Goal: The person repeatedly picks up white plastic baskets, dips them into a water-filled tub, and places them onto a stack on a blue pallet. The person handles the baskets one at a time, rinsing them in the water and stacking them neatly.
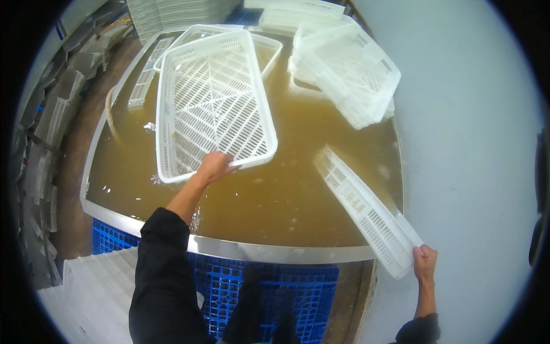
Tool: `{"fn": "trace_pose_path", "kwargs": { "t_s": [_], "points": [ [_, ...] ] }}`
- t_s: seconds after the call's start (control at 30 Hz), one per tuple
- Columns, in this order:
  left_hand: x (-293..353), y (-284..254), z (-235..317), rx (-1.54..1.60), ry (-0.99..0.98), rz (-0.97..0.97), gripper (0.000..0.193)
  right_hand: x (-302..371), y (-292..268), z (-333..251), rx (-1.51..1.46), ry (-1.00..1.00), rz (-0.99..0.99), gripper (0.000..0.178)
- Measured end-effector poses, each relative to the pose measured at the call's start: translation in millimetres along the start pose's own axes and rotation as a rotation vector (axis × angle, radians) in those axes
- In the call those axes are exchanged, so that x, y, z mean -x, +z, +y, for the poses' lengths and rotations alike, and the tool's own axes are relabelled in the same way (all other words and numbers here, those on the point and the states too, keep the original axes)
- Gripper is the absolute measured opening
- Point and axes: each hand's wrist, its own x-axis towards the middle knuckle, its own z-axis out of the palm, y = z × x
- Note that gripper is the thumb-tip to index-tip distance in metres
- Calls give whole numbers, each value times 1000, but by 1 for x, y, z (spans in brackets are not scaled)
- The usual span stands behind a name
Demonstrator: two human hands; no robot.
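Observation:
My left hand [215, 167] grips the near rim of a white slotted plastic tray [220, 103], its fingers wrapped over the edge. This tray tilts above the brown water, its inside facing me. On the right, my right hand [425, 262] is closed round the near end of another white tray [366, 211], which stands on edge. Its far end dips into the murky water [275, 200], while its near end sticks out past the metal rim of the tank [275, 252]. Behind the left tray, a further white tray [274, 51] lies partly hidden.
Several white trays [355, 74] are heaped at the tank's far right. Stacked trays [172, 17] stand beyond it, and more [103, 292] sit at the lower left. Blue plastic pallets [229, 286] lie under the near edge. A hose [109, 112] hangs over the left side; a pale wall [464, 143] borders the right.

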Motion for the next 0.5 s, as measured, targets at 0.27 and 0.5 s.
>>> {"fn": "trace_pose_path", "kwargs": {
  "t_s": [0.27,0.5],
  "points": [
    [74,-82,107,47,-161,-197,36,-46,-35,-13,10,3,-77,36],
    [70,-155,178,152,-316,-209,43,-112,-89,-19,-51,3,-112,38]
  ]
}}
